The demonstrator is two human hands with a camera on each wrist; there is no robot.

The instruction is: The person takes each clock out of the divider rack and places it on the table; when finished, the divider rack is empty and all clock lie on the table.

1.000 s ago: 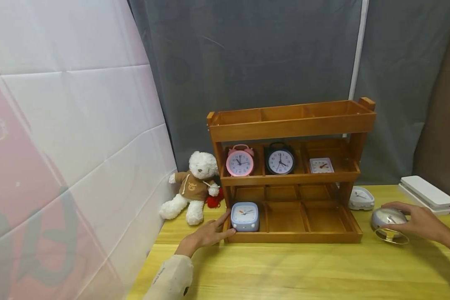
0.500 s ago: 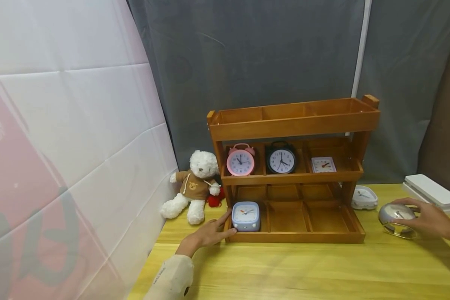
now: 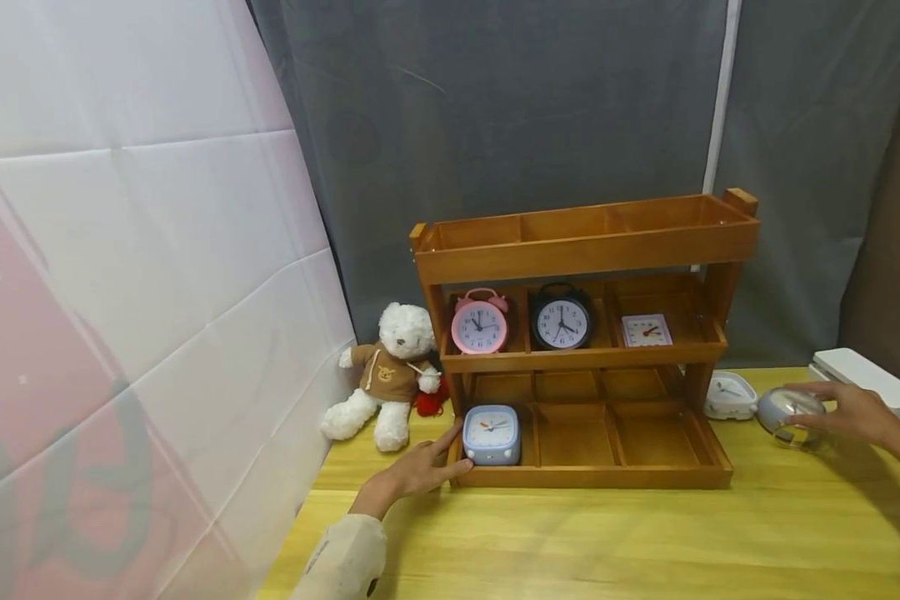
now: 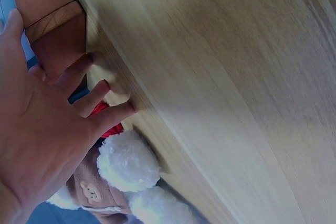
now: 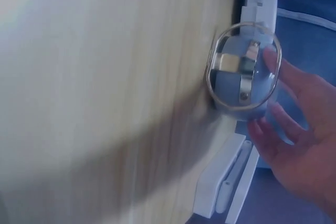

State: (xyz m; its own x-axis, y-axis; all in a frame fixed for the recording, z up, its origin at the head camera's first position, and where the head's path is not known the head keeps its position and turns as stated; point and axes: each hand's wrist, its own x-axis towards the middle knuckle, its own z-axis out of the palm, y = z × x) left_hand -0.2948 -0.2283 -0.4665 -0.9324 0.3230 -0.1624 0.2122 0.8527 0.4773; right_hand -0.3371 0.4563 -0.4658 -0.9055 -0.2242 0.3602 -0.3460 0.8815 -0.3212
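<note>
At the lower left corner of the wooden shelf (image 3: 592, 476), my left hand (image 3: 412, 469) rests with spread fingers, its fingertips touching the frame beside the blue clock (image 3: 491, 435). In the left wrist view the left hand (image 4: 47, 124) has its fingers extended against the wood and table. On the right, my right hand (image 3: 855, 412) holds a round grey-blue clock with a gold ring stand (image 3: 787, 407) between thumb and fingers. The right wrist view shows the right hand (image 5: 310, 135) at the side of that clock (image 5: 239, 85), near the table surface.
A pink clock (image 3: 479, 326), a black clock (image 3: 562, 322) and a small square clock (image 3: 647, 331) stand on the middle tier. A white clock (image 3: 730, 396) is right of the shelf, white boxes (image 3: 870, 381) at the far right, a teddy bear (image 3: 390, 372) at the left.
My right hand has moved the round clock slightly right and back, beside the white clock. The left hand has stayed at the shelf corner.
</note>
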